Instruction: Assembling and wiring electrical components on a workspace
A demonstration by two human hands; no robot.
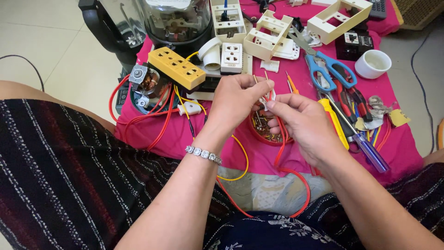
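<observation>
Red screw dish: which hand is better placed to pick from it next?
Probably the right hand: it hovers directly over the red screw dish, fingers beside its contents. The left hand sits higher, pinching wire ends.

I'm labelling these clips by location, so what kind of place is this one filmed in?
Probably a home floor set up as an informal electrical repair spot. A pink cloth on pale floor tiles holds sockets such as a yellow power strip, blue-handled scissors and screwdrivers, while both hands work on red wire.

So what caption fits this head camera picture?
Two hands pinch a red wire above a pink cloth crowded with sockets and tools.
</observation>
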